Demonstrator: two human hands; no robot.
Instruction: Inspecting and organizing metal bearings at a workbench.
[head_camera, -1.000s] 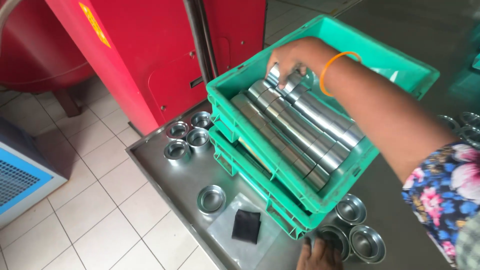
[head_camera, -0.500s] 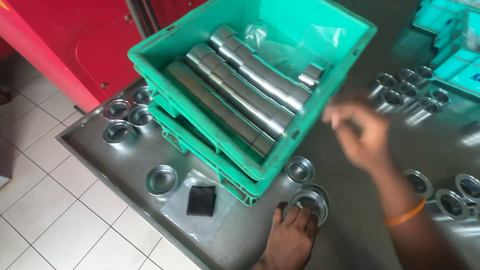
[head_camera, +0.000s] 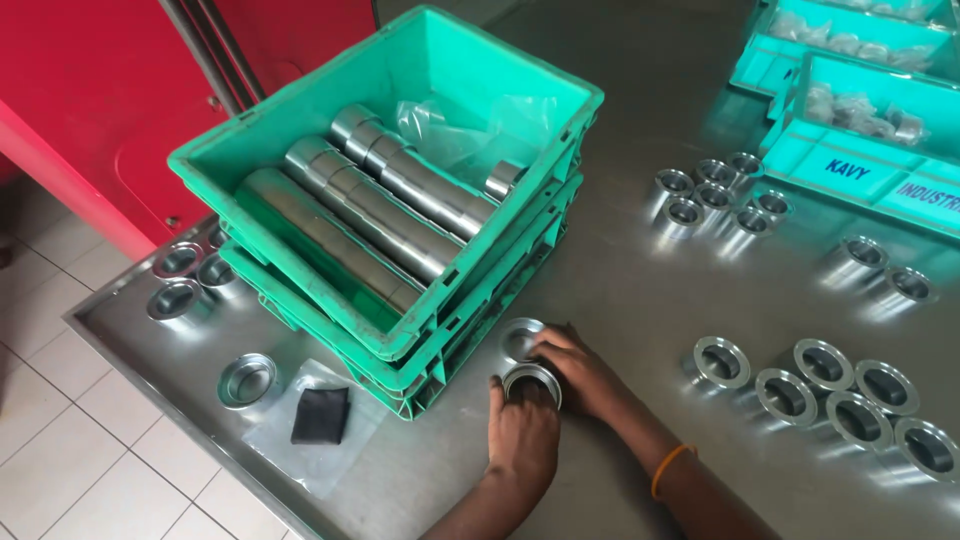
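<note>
Left hand (head_camera: 522, 432): your fingers curl closed round the metal ring (head_camera: 531, 381)
Right hand (head_camera: 578, 368): fingers closed on the same ring, which rests on the worktop (head_camera: 640, 290) beside the green crate (head_camera: 400, 190)
Progress: rings (head_camera: 840, 390) lie sorted at right; crate tubes (head_camera: 370, 210) remain

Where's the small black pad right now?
The black pad lies lower left on the metal table, before the green crates, right of a lone metal cup.

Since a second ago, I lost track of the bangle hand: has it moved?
Yes. The right hand left the green crate and came down to the metal ring on the table, beside the left hand.
</note>
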